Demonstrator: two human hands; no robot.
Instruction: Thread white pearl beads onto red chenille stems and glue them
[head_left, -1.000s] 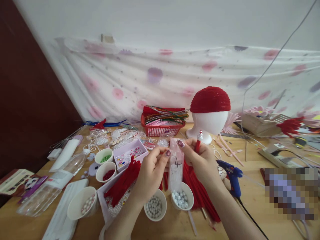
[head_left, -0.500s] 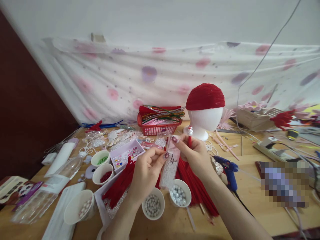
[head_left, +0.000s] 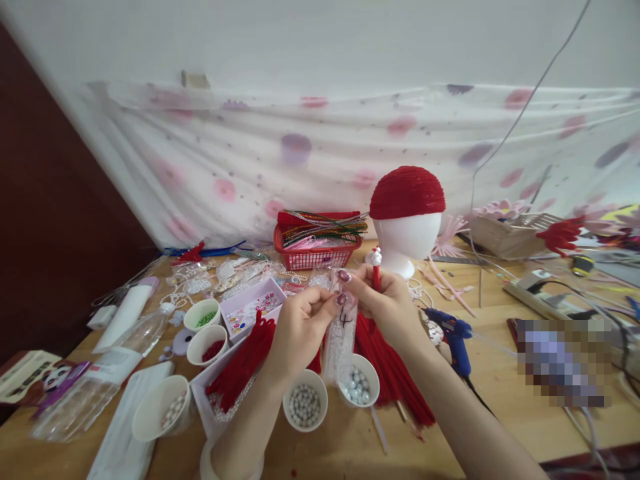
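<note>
A clear plastic bag of transparent beads [head_left: 337, 353], marked with a black 4, hangs upright between my hands. My left hand [head_left: 304, 327] pinches near its top edge with thumb and fingertips. Close beside it, my right hand [head_left: 387, 303] grips the other top corner between thumb and finger. A red pen-like stick [head_left: 376, 277] with a small white figure on its end also sticks up from my right hand. Below the bag stand a cup of large pearly beads [head_left: 359, 387] and a cup of smaller grey-white beads [head_left: 305, 403]. Red fuzzy stems [head_left: 395, 380] lie behind my right wrist.
A white foam head [head_left: 407, 237] wears a red cap [head_left: 407, 193]. Left of it is a red basket [head_left: 320, 257] of stems. A blue glue gun [head_left: 456, 340] lies right of my forearm. Bead cups, a lilac box [head_left: 200, 390] and a plastic bottle [head_left: 115, 360] crowd the left.
My left hand has moved up and to the right along the bag, so its fingertips are now close to my right thumb. The bag stays in my right hand.
</note>
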